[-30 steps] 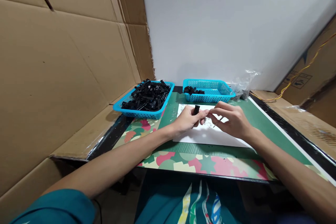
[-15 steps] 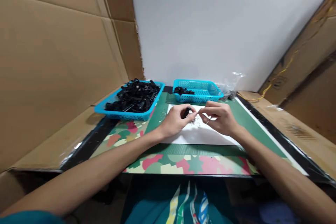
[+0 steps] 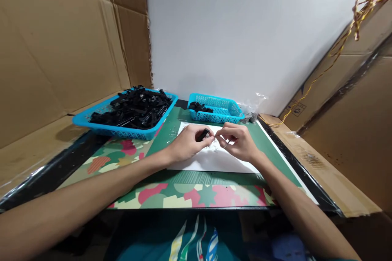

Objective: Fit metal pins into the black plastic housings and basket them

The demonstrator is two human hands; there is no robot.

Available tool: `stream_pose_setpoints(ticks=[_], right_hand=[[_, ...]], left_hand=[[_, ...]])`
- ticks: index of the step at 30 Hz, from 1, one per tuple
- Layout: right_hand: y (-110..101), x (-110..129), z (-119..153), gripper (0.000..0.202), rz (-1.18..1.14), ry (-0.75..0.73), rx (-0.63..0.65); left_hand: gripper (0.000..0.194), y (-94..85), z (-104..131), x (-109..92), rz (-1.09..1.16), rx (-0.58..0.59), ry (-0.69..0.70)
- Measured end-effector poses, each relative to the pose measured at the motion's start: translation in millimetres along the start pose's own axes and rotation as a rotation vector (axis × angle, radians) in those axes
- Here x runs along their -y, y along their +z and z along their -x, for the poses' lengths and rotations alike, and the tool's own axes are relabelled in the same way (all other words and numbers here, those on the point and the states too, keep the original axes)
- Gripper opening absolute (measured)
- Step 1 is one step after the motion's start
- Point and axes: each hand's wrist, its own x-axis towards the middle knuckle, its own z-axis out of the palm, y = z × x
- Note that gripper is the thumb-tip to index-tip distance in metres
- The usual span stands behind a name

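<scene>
My left hand (image 3: 190,142) is closed round a small black plastic part (image 3: 203,134), which shows between thumb and forefinger. Close beside it, my right hand (image 3: 237,140) pinches at the part's right end; whatever lies between those fingertips is too small to name. A ring shows on a finger of that hand. Both hands are over a white sheet of paper (image 3: 211,161), where small shiny metal bits (image 3: 212,147) lie scattered under the fingers.
At the left, a blue basket (image 3: 147,133) is heaped with black parts (image 3: 137,106). A smaller blue basket (image 3: 228,102) at the back holds a few black pieces (image 3: 199,107). Beside it stands a clear plastic bag (image 3: 254,110). Cardboard walls (image 3: 61,40) flank the table; yellow cord (image 3: 324,69) hangs at right.
The view has turned slightly to the right, so everything sits further left. Both hands keep close together over the paper, the left still holding the black part.
</scene>
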Motion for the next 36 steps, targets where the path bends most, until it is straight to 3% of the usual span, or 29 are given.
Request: stream_pose_setpoints(ticks=[11,14,17,22,29,32,36], right_hand=[[2,3,-2,0.014,-0.174,0.183,-0.030],[-2,1,-2,0.019,-0.210,0.215,-0.100],[-6,-3,-2,0.023,-0.195,0.244,-0.183],[-9,-4,-2,0.024,-0.207,0.279,-0.215],[-2,5,0,0.021,-0.156,0.217,-0.258],[1,7,1,0.021,-0.099,0.210,-0.258],[5,6,2,0.022,-0.063,0.241,-0.236]], left_hand=[[0.023,-0.2,-1,10,0.086,-0.038,-0.058],[0.031,-1.3,-4,13,0.123,-0.041,-0.080],[0.040,-2.6,-7,16,0.211,-0.013,-0.093],[0.030,-1.3,-8,15,0.319,0.077,-0.124],[0.050,4.9,-1,8,0.382,0.188,-0.244],[0.050,8.8,3,5,0.279,0.144,-0.212],[0.045,11.0,6,0,-0.021,0.030,-0.103]])
